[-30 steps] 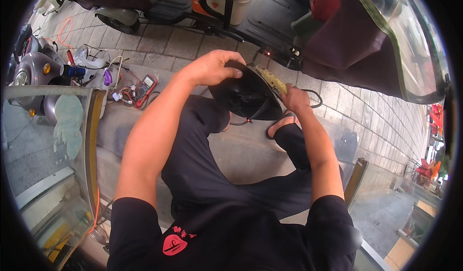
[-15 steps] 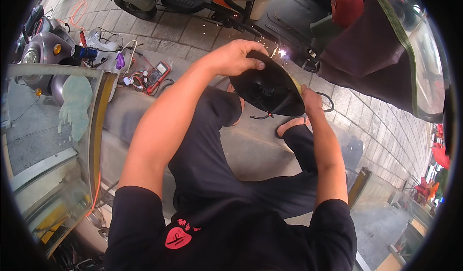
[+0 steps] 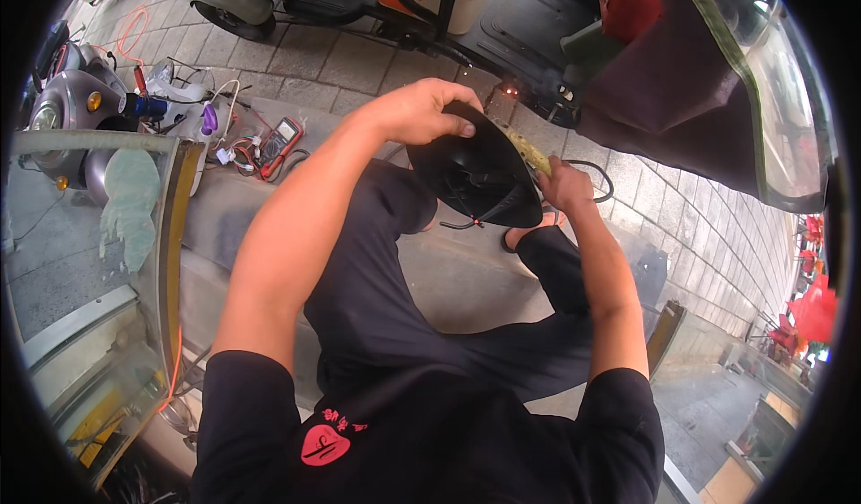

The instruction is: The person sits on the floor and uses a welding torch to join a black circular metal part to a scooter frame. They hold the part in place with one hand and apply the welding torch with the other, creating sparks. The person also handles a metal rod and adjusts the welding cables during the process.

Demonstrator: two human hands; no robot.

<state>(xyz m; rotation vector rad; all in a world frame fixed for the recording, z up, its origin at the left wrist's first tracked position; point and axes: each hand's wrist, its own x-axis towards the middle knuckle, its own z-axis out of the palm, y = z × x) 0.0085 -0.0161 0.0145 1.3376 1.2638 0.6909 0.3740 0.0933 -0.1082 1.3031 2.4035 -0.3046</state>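
Note:
My left hand grips the upper edge of a black, curved welding shield, thumb on its inner side. A dark strap with a small red bead hangs at the shield's lower edge. Just beyond the shield, my right hand is closed around a worn yellowish welding electrode holder. A black cable loops out behind that hand. Past the shield's top, a small orange-red spot glows near the frame of a parked three-wheeler. The electrode's tip is hidden or too small to make out.
A red multimeter with wires lies on the step to the left, near a purple-handled tool. A grey scooter stands farther left. Glass-panelled doors flank me. A dark cover hangs at right over paving.
The bright bluish-white arc and most of its sparks have died down to a glowing spot. The shield sits slightly lower and left, showing more of the electrode holder.

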